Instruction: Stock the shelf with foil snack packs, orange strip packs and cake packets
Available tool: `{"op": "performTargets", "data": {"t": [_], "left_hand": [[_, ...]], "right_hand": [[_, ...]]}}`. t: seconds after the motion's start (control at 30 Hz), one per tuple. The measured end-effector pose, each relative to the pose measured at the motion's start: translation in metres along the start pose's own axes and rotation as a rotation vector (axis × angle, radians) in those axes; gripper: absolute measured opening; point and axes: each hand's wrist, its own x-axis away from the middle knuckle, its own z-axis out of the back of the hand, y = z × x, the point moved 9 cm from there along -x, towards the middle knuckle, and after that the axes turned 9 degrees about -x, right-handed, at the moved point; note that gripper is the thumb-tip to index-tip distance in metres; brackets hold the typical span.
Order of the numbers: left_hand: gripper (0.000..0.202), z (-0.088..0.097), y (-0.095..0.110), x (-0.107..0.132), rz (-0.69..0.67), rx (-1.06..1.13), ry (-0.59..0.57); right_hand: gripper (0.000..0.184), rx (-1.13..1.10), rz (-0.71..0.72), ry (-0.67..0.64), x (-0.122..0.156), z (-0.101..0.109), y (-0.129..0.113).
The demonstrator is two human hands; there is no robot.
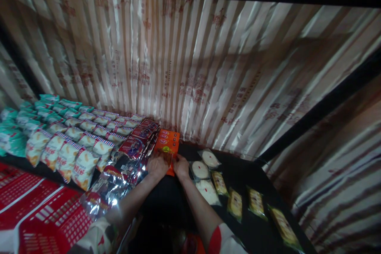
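An orange snack packet (165, 141) with a small yellow-green label lies at the back of the black shelf, beside the dark red packets. My left hand (156, 164) is closed on its lower left part, fingers curled over the front. On the lower right edge, the fingers of my right hand (181, 166) pinch the same packet. Just left of my left hand is a stack of dark red and silver packets (132, 149). Right of my right hand lie round white items in clear wrap (200, 170). My fingertips are partly hidden.
Rows of white snack bags (84, 166) and green bags (13, 139) fill the left. Red plastic baskets (56, 214) stand at the lower left. Several yellow packets (235, 203) lie on the black surface (256, 228). A pleated printed curtain (190, 67) hangs behind; a dark bar crosses above.
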Motion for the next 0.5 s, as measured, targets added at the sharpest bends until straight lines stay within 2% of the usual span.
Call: {"op": "performTargets", "data": {"t": [0.13,0.5], "left_hand": [[0.036,-0.0044,0.0031,-0.0021,-0.045,-0.019,0.014],[0.041,-0.0096,0.0004,-0.0025,0.004,-0.004,-0.023]], "right_hand": [[0.027,-0.010,0.009,0.009,-0.0007,-0.0002,-0.0014],[0.026,0.064,0.047,-0.003,-0.0047,-0.0027,-0.0025]]}}
